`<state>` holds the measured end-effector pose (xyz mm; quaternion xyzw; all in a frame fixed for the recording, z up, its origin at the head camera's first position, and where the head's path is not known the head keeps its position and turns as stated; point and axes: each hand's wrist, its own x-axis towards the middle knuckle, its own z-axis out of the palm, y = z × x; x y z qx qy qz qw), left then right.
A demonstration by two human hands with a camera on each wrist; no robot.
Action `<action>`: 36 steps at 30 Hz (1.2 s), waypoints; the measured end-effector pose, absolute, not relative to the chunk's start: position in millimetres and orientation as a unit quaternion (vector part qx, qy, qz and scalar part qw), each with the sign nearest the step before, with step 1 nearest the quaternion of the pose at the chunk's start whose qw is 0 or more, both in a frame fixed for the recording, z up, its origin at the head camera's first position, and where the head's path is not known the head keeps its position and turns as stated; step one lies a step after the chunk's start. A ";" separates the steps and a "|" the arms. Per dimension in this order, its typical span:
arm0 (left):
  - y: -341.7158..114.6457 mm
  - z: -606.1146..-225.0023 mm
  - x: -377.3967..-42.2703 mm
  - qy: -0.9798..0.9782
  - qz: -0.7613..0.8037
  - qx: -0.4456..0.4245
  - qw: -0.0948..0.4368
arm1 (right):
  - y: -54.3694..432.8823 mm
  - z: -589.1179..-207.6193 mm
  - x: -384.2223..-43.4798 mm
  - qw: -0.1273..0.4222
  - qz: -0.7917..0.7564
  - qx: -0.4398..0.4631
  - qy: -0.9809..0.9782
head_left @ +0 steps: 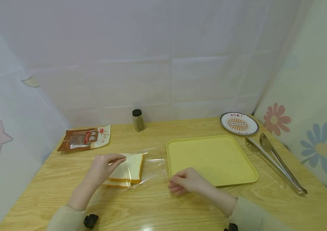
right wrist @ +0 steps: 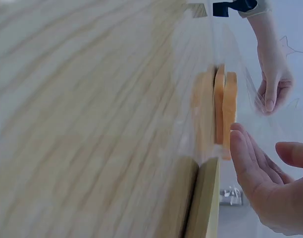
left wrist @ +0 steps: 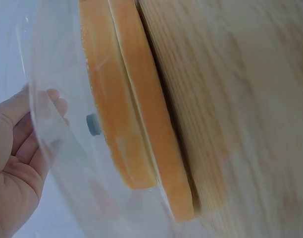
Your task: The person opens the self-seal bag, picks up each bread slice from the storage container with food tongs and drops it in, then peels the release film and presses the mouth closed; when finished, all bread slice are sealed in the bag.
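Note:
Two white bread slices (head_left: pixel 133 167) with orange-brown crusts lie stacked on the table, seen edge-on as crusts (left wrist: pixel 117 99) in the left wrist view. Thin clear plastic film (head_left: pixel 153 164) drapes over and around them and reaches toward the tray. My left hand (head_left: pixel 104 168) is above the bread and pinches the film between thumb and fingers, lifting it. Beside the front left corner of the yellow tray (head_left: pixel 209 157) is my right hand (head_left: pixel 188 182), its thumb apart from the loosely bent fingers (right wrist: pixel 245 153), with nothing held.
A brown-and-white food pouch (head_left: pixel 85 138) lies at the back left, and a spice jar (head_left: pixel 138 120) with a black lid stands at the back. On the right are a patterned plate (head_left: pixel 239 123) and metal tongs (head_left: pixel 277 165). Printed curtains (head_left: pixel 152 64) enclose the table.

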<state>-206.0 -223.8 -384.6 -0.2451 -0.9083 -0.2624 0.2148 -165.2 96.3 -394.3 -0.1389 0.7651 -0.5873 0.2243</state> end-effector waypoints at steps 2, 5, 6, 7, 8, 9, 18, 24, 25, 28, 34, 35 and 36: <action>-224.3 -384.4 -206.1 -0.908 -0.266 -0.245 0.212 | 85.7 -395.6 -164.7 0.253 -0.605 -0.129 0.744; -225.0 -384.1 -206.4 -0.906 -0.271 -0.248 0.211 | 71.1 -397.6 -163.2 0.280 -0.624 -0.112 0.721; -225.2 -383.9 -206.5 -0.905 -0.271 -0.249 0.212 | 66.7 -398.3 -162.9 0.285 -0.629 -0.104 0.716; -225.5 -383.9 -206.6 -0.905 -0.272 -0.250 0.213 | 62.3 -399.1 -162.8 0.285 -0.634 -0.097 0.712; -225.8 -383.8 -206.7 -0.904 -0.272 -0.250 0.214 | 58.1 -399.9 -163.1 0.284 -0.641 -0.089 0.707; -226.1 -383.7 -206.8 -0.903 -0.273 -0.252 0.216 | 54.3 -400.5 -163.5 0.283 -0.647 -0.082 0.703; -227.2 -382.5 -206.3 -0.899 -0.262 -0.265 0.231 | 36.2 -399.8 -168.2 0.285 -0.682 -0.046 0.672; -228.1 -382.4 -204.4 -0.904 -0.268 -0.258 0.211 | 28.3 -401.7 -171.2 0.300 -0.686 -0.034 0.662; -228.1 -382.4 -204.0 -0.905 -0.270 -0.255 0.206 | 27.0 -402.7 -171.8 0.301 -0.687 -0.033 0.660; -227.9 -382.2 -203.0 -0.910 -0.274 -0.245 0.190 | 23.4 -405.2 -173.2 0.304 -0.693 -0.031 0.653; -227.4 -381.2 -202.4 -0.914 -0.274 -0.239 0.180 | 17.5 -409.7 -174.2 0.297 -0.708 -0.014 0.640; -227.3 -381.1 -202.5 -0.914 -0.273 -0.241 0.182 | 16.7 -410.2 -174.0 0.294 -0.711 -0.009 0.638; -227.2 -381.3 -202.7 -0.913 -0.273 -0.242 0.183 | 16.2 -410.8 -173.7 0.289 -0.715 -0.004 0.637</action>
